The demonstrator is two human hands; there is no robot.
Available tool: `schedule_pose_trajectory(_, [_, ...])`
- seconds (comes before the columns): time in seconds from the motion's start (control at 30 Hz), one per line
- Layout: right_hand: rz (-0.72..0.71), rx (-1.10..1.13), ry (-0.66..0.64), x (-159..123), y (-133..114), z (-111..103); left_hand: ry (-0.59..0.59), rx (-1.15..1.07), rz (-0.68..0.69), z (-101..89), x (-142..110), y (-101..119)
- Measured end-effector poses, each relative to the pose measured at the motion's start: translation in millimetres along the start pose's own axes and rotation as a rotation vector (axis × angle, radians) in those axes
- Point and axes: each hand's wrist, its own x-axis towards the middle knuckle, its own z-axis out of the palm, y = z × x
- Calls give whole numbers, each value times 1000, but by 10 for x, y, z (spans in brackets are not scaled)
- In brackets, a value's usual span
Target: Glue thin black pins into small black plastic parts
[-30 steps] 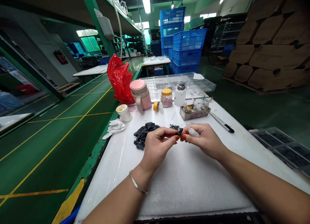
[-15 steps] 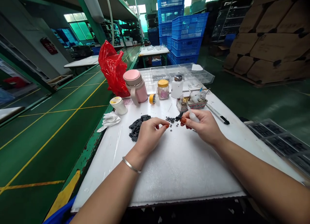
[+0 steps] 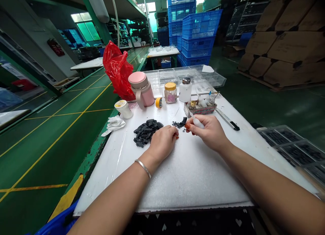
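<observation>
My right hand (image 3: 208, 129) is closed round a small white squeeze bottle (image 3: 198, 123) with a thin nozzle. Its fingertips also pinch a small black plastic part (image 3: 183, 121). Just beyond the fingers lies a cluster of tiny dark rings (image 3: 175, 124) on the white table (image 3: 188, 174). My left hand (image 3: 164, 139) rests low over the table, its fingers curled and pressed together beside the rings. What those fingers hold, if anything, is hidden. To its left spreads a pile of black plastic parts (image 3: 146, 130).
Behind the hands stand a pink mug (image 3: 146, 92), a yellow-lidded jar (image 3: 170, 94), a white bottle (image 3: 185, 91) and a small box of odds and ends (image 3: 203, 109). A utility knife (image 3: 228, 119) lies right; white gloves (image 3: 114, 124) and a white tub (image 3: 123, 109) are left.
My left hand has lowered to the table, its fingers curling inward near the rings. My right hand has shifted slightly left, still with the bottle and black part.
</observation>
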Motion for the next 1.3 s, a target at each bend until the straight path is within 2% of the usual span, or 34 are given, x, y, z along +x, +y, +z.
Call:
schedule_pose_trajectory(0.17, [9, 15, -7, 9, 14, -10, -1, -120, 5, -44, -1, -13])
schedule_pose_trajectory(0.23, [20, 47, -11, 11, 17, -16, -6, -339, -48, -87, -1, -29])
schedule_pose_trajectory(0.37, [37, 116, -35, 8, 5, -16, -7, -933, -242, -192, -5, -83])
schedule_pose_trajectory(0.5, [67, 184, -65, -5, -17, -2, 35, -1172, -276, -276, -30, -117])
schedule_pose_trajectory(0.87, [119, 270, -108, -59, -7, 36, 23, -1433, -283, -330, -112, -46])
schedule_pose_trajectory(1.3, [109, 198, -122, -75, -30, 62, 45, -1413, -301, -333, -129, -9])
